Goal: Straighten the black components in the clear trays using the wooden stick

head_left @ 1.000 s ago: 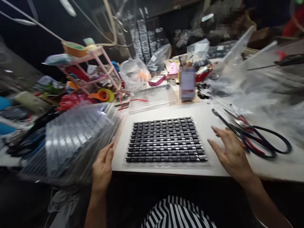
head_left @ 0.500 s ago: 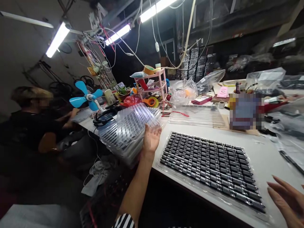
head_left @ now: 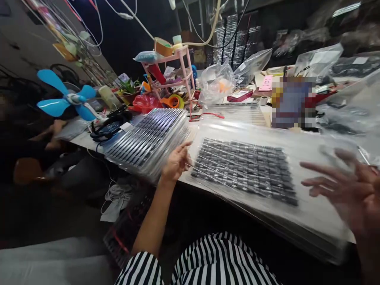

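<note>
A flat tray of black components (head_left: 243, 168) in rows lies on the white table (head_left: 86, 138) in front of me. A clear plastic tray (head_left: 299, 136) now hangs just over it, hazing the rows. My left hand (head_left: 175, 162) pinches the left edge of that clear tray, right beside a slanted stack of clear ribbed trays (head_left: 148, 138). My right hand (head_left: 347, 186) is blurred, with fingers spread apart at the clear tray's right end.
A blue fan (head_left: 63, 99), black cables (head_left: 108, 126), a pink rack (head_left: 178, 75) with tape rolls and plastic bags (head_left: 216, 81) crowd the table's far side. Another person (head_left: 29, 158) sits at the left end. Dark stacked trays (head_left: 234, 43) stand at the back.
My left hand has left the stack and brought a clear tray across over the black components. My right hand has risen toward its right end. The camera has swung slightly.
</note>
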`<state>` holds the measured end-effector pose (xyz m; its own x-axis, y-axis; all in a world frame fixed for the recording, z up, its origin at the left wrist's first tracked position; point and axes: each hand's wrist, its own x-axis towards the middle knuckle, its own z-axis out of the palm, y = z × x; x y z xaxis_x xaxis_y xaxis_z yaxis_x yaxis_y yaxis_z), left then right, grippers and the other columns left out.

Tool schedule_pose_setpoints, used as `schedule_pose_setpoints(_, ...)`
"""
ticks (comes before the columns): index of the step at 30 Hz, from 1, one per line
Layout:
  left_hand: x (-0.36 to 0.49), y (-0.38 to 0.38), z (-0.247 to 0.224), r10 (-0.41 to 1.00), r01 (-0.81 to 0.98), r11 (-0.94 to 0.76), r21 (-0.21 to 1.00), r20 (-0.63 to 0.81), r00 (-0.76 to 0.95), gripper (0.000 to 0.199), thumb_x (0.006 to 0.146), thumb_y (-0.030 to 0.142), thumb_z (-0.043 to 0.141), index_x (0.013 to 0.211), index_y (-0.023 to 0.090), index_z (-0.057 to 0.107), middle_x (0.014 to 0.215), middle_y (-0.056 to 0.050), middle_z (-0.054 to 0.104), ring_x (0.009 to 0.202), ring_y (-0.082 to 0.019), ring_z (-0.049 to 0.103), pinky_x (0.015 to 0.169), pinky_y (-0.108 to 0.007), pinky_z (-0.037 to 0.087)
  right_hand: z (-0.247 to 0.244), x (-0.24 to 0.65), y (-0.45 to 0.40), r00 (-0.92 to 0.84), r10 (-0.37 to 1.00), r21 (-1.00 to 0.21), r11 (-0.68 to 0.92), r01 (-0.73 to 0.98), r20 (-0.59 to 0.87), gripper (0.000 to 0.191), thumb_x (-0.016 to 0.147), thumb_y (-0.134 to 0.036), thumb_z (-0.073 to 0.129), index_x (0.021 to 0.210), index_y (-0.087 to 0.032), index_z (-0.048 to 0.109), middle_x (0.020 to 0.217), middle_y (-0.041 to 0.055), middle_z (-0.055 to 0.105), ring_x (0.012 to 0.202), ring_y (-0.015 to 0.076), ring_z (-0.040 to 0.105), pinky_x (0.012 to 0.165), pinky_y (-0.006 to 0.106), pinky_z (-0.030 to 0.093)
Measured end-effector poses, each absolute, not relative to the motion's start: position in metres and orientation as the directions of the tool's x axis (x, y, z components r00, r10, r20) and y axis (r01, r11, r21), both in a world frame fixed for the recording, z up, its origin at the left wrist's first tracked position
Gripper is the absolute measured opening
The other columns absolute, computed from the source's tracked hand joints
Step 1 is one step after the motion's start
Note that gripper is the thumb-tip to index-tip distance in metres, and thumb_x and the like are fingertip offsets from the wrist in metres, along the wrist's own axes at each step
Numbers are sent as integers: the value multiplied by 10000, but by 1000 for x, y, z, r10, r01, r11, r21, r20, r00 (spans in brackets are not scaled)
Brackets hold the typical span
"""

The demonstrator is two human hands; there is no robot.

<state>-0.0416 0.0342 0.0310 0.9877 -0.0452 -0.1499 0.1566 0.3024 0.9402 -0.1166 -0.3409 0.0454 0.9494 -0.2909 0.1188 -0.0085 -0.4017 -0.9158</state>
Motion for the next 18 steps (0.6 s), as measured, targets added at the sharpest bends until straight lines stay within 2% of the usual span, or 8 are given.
schedule_pose_setpoints(2, -37, 35, 19, 7, 124, 88, 988, -125, 992, 494, 778, 448, 634, 1162, 142, 584, 534, 35, 543, 401, -64, 460, 358, -159, 289, 43, -108, -343, 950, -303, -988, -97, -116, -82, 593, 851, -665, 357, 1272, -257, 446, 900, 204, 634, 481, 225, 559, 362, 357, 430)
schedule_pose_setpoints(3, -35, 34, 13, 64, 95, 6, 995, -95, 993, 466, 777, 451, 627, 1121, 136, 614, 544, 32, 540, 428, -67, 464, 387, -168, 310, 39, -103, -344, 936, -307, -984, 14, -177, -173, 599, 760, -645, 561, 1205, -250, 494, 791, 150, 622, 423, 191, 495, 316, 322, 373)
schedule_pose_setpoints(5, -33, 32, 1, 154, 36, -106, 994, -19, 988, 354, 776, 407, 628, 993, 131, 676, 586, 17, 550, 519, -81, 495, 486, -189, 379, 28, -91, -347, 898, -358, -966, 45, -255, -253, 637, 599, -545, 772, 1099, -223, 543, 622, 46, 539, 391, 154, 425, 292, 283, 326)
schedule_pose_setpoints(7, -34, 31, -11, 178, 4, -167, 986, 27, 984, 237, 752, 326, 657, 889, 139, 706, 678, -13, 594, 669, -118, 549, 640, -222, 437, 16, -76, -352, 888, -386, -955, -51, -291, -250, 672, 600, -553, 777, 1116, -193, 540, 582, 16, 506, 411, 169, 459, 326, 295, 375)
schedule_pose_setpoints(9, -35, 31, -21, 190, -13, -231, 973, 58, 980, 187, 728, 267, 674, 867, 151, 719, 799, -47, 626, 810, -163, 569, 782, -268, 441, 5, -62, -360, 913, -372, -897, -329, -295, -164, 676, 714, -617, 656, 1177, -141, 530, 592, 32, 532, 421, 184, 493, 372, 315, 409)
schedule_pose_setpoints(12, -34, 35, -32, 203, -36, -308, 951, 103, 974, 236, 735, 242, 654, 949, 166, 716, 947, -80, 621, 933, -206, 562, 919, -330, 401, -4, -48, -370, 963, -269, -665, -713, -220, -30, 664, 829, -652, 462, 1162, -89, 579, 643, 88, 585, 548, 235, 574, 496, 352, 452)
schedule_pose_setpoints(15, -28, 38, -33, 168, -69, -355, 932, 136, 976, 270, 769, 238, 608, 1016, 179, 700, 1057, -94, 622, 1054, -226, 544, 1013, -355, 346, -9, -46, -370, 981, -194, -589, -796, -141, 27, 624, 838, -637, 435, 1154, -130, 612, 824, 127, 630, 775, 284, 605, 686, 397, 474)
schedule_pose_setpoints(18, -17, 37, -27, 79, -102, -394, 913, 144, 986, 289, 807, 248, 564, 1063, 185, 684, 1147, -97, 632, 1124, -222, 538, 1040, -344, 336, -14, -50, -368, 992, -113, -534, -843, -65, 57, 634, 843, -610, 385, 1228, -144, 574, 989, 136, 600, 853, 293, 598, 764, 429, 473)
